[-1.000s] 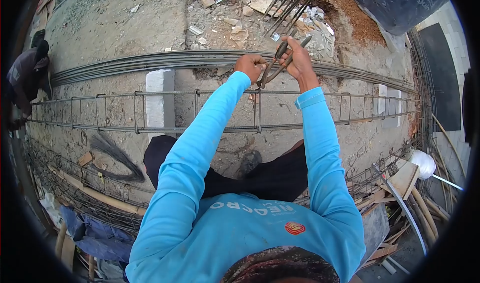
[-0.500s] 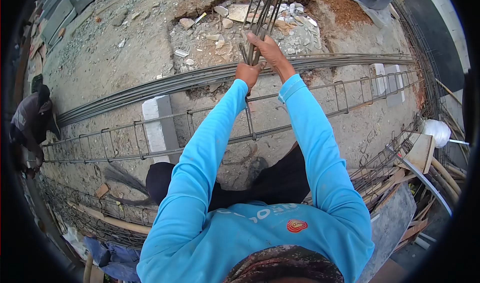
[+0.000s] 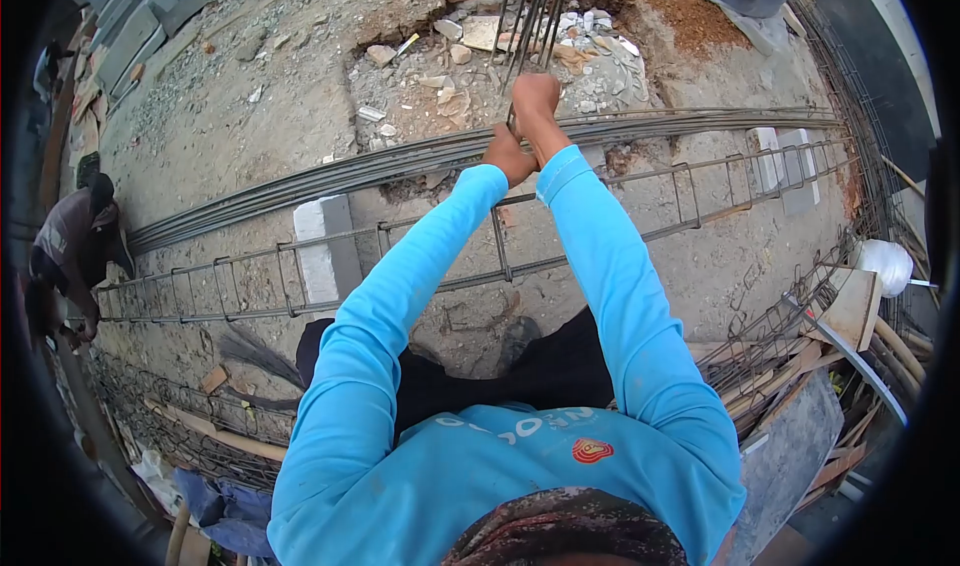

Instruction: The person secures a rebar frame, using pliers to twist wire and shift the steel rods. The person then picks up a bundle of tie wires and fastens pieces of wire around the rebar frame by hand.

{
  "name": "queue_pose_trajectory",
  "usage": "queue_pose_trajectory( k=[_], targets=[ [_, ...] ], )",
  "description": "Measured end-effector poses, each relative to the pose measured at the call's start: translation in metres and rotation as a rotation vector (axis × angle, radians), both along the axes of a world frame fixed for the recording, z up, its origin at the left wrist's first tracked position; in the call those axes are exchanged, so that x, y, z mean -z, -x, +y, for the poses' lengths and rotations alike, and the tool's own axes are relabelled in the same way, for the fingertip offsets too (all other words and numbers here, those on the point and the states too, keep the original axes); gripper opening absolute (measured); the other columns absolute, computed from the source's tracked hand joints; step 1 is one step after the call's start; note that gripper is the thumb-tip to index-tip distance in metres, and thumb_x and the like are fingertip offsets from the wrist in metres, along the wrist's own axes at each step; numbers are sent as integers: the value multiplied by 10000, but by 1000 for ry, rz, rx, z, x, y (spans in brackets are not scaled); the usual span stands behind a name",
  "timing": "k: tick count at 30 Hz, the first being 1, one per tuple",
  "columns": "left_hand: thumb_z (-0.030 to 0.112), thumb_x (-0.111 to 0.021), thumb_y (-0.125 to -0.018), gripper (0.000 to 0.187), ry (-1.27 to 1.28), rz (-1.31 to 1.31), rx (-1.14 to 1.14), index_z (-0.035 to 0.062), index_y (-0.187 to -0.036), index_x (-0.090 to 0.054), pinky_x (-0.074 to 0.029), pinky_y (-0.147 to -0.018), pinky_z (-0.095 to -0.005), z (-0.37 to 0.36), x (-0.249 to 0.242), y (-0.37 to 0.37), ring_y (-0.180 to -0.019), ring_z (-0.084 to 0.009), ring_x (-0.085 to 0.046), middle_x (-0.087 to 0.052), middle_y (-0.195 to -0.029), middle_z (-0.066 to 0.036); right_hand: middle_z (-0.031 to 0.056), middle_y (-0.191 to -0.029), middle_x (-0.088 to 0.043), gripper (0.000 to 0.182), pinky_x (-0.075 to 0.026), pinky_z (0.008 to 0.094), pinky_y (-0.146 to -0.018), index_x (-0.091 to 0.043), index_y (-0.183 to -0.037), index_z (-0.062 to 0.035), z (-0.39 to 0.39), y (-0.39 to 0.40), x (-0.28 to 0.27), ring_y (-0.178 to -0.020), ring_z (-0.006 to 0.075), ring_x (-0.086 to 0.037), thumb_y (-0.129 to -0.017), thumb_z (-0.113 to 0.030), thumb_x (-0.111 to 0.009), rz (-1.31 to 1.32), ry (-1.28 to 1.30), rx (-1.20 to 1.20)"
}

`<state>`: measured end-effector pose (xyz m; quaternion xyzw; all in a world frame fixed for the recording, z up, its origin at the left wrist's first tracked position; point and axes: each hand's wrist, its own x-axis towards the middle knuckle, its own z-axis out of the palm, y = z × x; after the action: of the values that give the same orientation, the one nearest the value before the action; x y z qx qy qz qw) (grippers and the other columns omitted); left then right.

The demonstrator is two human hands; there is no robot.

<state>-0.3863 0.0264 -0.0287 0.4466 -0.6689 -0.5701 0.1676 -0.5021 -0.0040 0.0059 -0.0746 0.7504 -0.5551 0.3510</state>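
Several thin metal rods [image 3: 545,16] rise from my hands toward the top of the view. My left hand [image 3: 509,156] is closed on the lower end of the rods. Just above it and a little to the right, my right hand [image 3: 535,99] is wrapped round the same rods, its back toward the camera. Beneath the hands a long bundle of steel bars [image 3: 400,159] runs across the ground. Nearer my body lies a rebar cage [image 3: 450,284] with rectangular ties, crossing in front of my legs.
White blocks [image 3: 322,251] support the cage at the left, with others [image 3: 768,161] at the right. Another person [image 3: 75,231] bends at the cage's left end. Broken rubble [image 3: 600,61] fills a shallow pit ahead. Boards and wire frames lie at the lower right.
My right hand has turned over from a thumb-up grip to a fist with its back showing. My left hand has shifted slightly right. The view has moved a little.
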Motion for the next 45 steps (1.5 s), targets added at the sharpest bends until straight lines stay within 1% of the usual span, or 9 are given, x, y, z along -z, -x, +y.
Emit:
queue_pose_trajectory(
  k=[4, 7, 18, 24, 29, 40, 41, 44, 45],
  targets=[
    [182, -770, -808, 283, 243, 176, -142, -26, -908, -605, -528, -735, -407, -9, 18, 5, -798, -262, -660, -698, -857, -156, 347, -1094, -638, 428, -526, 419, -895, -510, -1120, 131, -12, -38, -28, -1041, 449, -653, -863, -193, -622, 461, -198, 134],
    [123, -740, -857, 176, -395, 332, 4, 25, -857, -594, -366, -412, -330, -25, 14, -11, -435, -139, -469, -532, -572, -23, 301, -1105, -641, 602, -527, 414, -875, -506, -1156, 106, -3, -33, -26, -1053, 389, -649, -824, -329, -757, 550, -54, -113],
    [253, -789, -870, 254, -745, 361, 321, 78, -858, -607, -420, -416, -320, -37, 4, -23, -393, -140, -457, -483, -522, -4, 78, -809, -609, 186, -563, 410, -641, -594, -1103, -32, 15, 7, -8, -708, 206, -656, -956, -144, -613, -698, 787, -573],
    [381, -773, -856, 502, -645, 81, 165, 13, -1159, -621, -593, -646, -340, -37, 8, -38, -707, -190, -678, -673, -904, -106, 144, -618, -577, 149, -501, 467, -472, -606, -827, 30, -27, 9, 49, -549, 268, -621, -886, -19, -479, 2, -158, -135],
    [230, -710, -798, 360, -339, -210, 310, -42, -1032, -695, -564, -712, -385, -35, 70, -35, -708, -232, -674, -705, -865, -153, 299, -646, -640, 302, -459, 514, -453, -618, -710, 85, -38, 23, 145, -547, 381, -652, -872, -93, -436, 117, -576, -709],
    [203, -621, -845, 297, -293, -437, 399, -90, -838, -669, -518, -496, -377, -50, 58, -31, -573, -285, -683, -690, -743, -179, 213, -582, -609, 364, -425, 491, -487, -609, -564, -12, -51, -2, 257, -509, 344, -577, -844, -204, -478, 93, -754, -1054],
    [169, -599, -850, 269, -362, -427, 409, -91, -835, -667, -520, -496, -376, -49, 55, -35, -571, -288, -682, -696, -751, -173, 233, -601, -616, 336, -395, 482, -477, -588, -569, 10, -46, 5, 346, -496, 329, -562, -832, -175, -492, -203, -602, -691],
    [151, -577, -854, 264, -344, -459, 379, -98, -843, -662, -525, -499, -377, -46, 43, -33, -584, -272, -690, -705, -803, -188, 248, -670, -652, 283, -390, 472, -488, -616, -613, 9, -42, -3, 253, -512, 330, -555, -818, -154, -509, 49, -757, -1085],
    [165, -577, -853, 263, -364, -463, 377, -81, -862, -670, -525, -499, -381, -48, 55, -31, -614, -263, -691, -712, -851, -194, 257, -775, -684, 245, -433, 474, -534, -668, -707, 31, -27, -9, 244, -616, 347, -612, -808, -150, -538, -118, -567, -664]
  ],
)
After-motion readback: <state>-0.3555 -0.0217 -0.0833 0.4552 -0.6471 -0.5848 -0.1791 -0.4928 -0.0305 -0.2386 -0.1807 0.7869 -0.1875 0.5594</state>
